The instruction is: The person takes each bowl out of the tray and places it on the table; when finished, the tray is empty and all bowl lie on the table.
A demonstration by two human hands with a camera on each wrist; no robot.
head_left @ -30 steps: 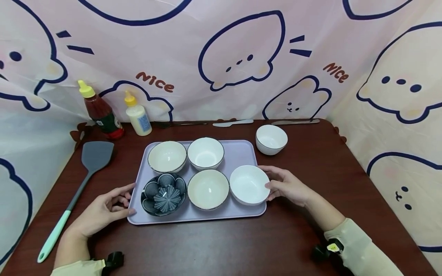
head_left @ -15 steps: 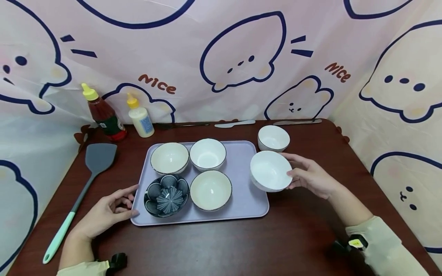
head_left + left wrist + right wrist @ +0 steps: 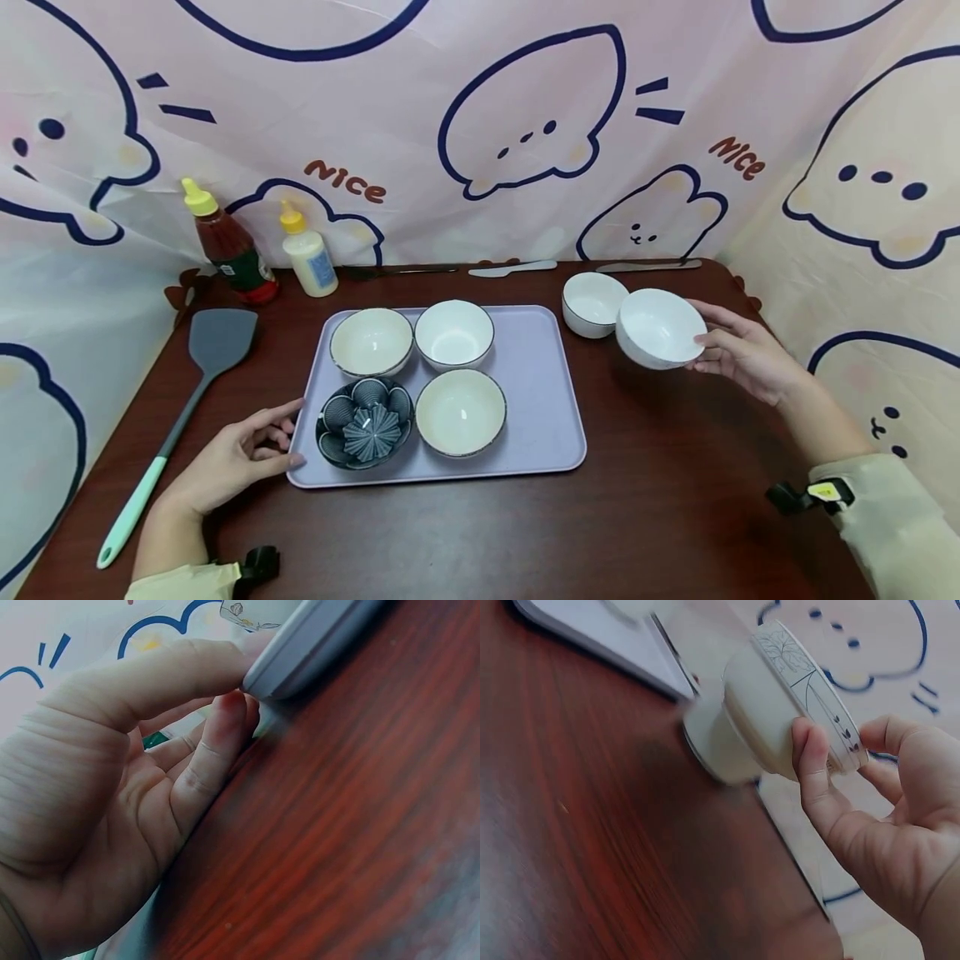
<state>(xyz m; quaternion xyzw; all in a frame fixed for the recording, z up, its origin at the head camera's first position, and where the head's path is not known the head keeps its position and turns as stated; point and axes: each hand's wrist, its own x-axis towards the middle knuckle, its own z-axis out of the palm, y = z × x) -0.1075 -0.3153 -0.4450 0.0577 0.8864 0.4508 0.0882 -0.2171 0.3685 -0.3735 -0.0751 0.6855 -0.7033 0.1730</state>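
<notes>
My right hand (image 3: 738, 350) pinches the rim of a white bowl (image 3: 658, 327) between thumb and fingers, holding it tilted above the table right of the tray. Drawn plant patterns show on this bowl's outer wall (image 3: 780, 697) in the right wrist view. My left hand (image 3: 243, 454) grips the lilac tray (image 3: 536, 433) at its left edge; the thumb and fingertips meet its rim (image 3: 274, 664) in the left wrist view. On the tray stand two cream bowls (image 3: 371, 342) (image 3: 461, 412), a white bowl (image 3: 454, 333) and a dark blue petal-patterned bowl (image 3: 366, 425).
A smaller white bowl (image 3: 592, 304) stands right behind the held one, overlapping it in the head view. At the left lies a spatula (image 3: 217, 342) with a mint handle. A red sauce bottle (image 3: 232, 250), a cream squeeze bottle (image 3: 310, 258) and several knives (image 3: 512, 269) line the back.
My right hand has lifted the white bowl off the tray's front right and carried it right and back, past the tray's edge. The left hand stays at the tray.
</notes>
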